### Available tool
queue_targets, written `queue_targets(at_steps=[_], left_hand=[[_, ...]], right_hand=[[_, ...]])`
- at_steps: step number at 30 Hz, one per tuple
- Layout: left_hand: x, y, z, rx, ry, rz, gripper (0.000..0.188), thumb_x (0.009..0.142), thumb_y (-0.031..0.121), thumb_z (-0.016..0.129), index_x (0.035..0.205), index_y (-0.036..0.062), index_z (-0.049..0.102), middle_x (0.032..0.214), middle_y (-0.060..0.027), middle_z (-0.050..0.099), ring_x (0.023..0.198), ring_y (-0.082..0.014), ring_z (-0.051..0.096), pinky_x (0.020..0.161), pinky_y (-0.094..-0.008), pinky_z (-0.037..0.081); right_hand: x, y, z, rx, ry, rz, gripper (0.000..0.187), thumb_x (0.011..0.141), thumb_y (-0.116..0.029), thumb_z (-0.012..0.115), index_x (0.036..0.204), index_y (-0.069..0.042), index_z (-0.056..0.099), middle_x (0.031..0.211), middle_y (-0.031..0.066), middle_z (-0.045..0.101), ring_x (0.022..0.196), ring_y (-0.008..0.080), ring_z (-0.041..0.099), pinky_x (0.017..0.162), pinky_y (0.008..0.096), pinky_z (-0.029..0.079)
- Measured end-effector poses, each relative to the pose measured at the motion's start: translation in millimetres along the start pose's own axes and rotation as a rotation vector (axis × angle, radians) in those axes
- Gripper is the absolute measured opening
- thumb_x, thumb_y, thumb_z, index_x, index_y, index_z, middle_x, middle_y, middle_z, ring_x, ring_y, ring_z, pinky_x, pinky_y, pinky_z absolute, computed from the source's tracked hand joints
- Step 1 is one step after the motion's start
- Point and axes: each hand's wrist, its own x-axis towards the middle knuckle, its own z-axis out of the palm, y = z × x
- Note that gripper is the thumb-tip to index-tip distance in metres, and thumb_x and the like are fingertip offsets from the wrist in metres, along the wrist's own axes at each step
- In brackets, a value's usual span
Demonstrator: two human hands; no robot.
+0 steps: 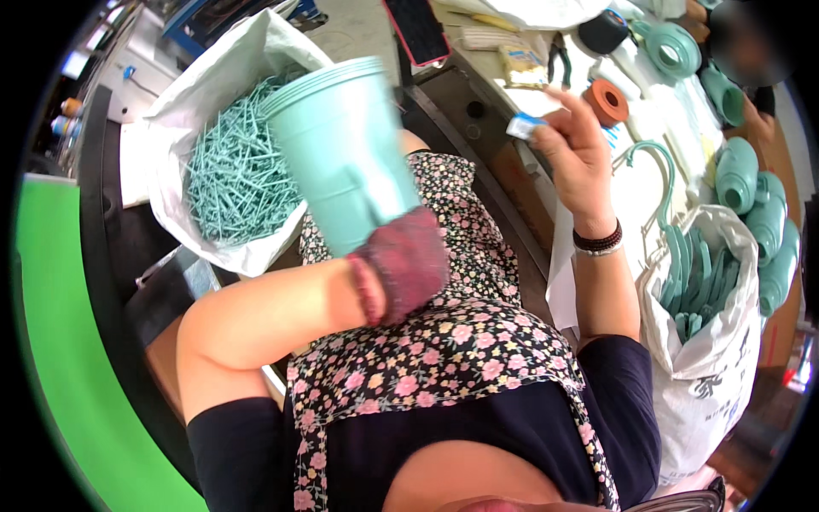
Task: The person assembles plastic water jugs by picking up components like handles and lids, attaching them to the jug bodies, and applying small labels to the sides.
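Note:
My left hand (405, 264), in a dark red knit glove, grips a pale teal plastic bucket (341, 145) near its narrower bottom end. The bucket is tilted over my lap, its ribbed rim toward the far left, and is slightly blurred; my fingertips are mostly hidden. My bare right hand (578, 154) is raised over the edge of the table, thumb and fingers pinching a small blue-and-white object (525, 126) whose kind I cannot make out. Close beside that hand lies a roll of orange-brown tape (606, 103) on the table.
A white sack (281, 38) of thin teal plastic sticks stands at left. Another sack (712, 388) holds teal curved pieces at right. Black-handled pliers (559, 64), a phone (416, 32) and teal bottle-shaped parts (735, 175) lie beyond. Another person's hand (758, 119) is at far right.

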Motion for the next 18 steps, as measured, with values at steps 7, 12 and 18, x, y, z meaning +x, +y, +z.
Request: queue_targets(at_steps=[7, 12, 18], left_hand=[[40, 30, -14, -0.087, -0.45, -0.002, 0.019, 0.072, 0.014, 0.064, 0.085, 0.0053, 0.075, 0.081, -0.0089, 0.068, 0.085, -0.0275, 0.062, 0.068, -0.0352, 0.05], [47, 27, -10, -0.116, -0.513, 0.04, 0.018, 0.073, 0.016, 0.065, 0.084, 0.0074, 0.075, 0.081, -0.0103, 0.068, 0.082, -0.0282, 0.064, 0.069, -0.0367, 0.051], [34, 12, 0, -0.233, -0.278, 0.031, 0.011, 0.069, 0.014, 0.062, 0.066, 0.007, 0.069, 0.064, -0.01, 0.062, 0.065, -0.0271, 0.064, 0.06, -0.0367, 0.05]], right_hand=[[43, -15, 77, 0.007, -0.377, -0.087, 0.05, 0.088, -0.001, 0.06, 0.132, -0.005, 0.038, 0.075, 0.0011, 0.053, 0.07, 0.0091, 0.051, 0.065, 0.024, 0.043], [39, -7, 90, -0.175, -0.277, -0.177, 0.049, 0.083, -0.003, 0.062, 0.128, -0.007, 0.043, 0.071, 0.0056, 0.056, 0.063, 0.0173, 0.056, 0.062, 0.0299, 0.047], [52, 15, 101, -0.66, -0.2, -0.102, 0.071, 0.074, -0.038, 0.076, 0.129, -0.008, 0.044, 0.079, 0.0153, 0.064, 0.072, 0.0364, 0.063, 0.066, 0.0439, 0.051]])
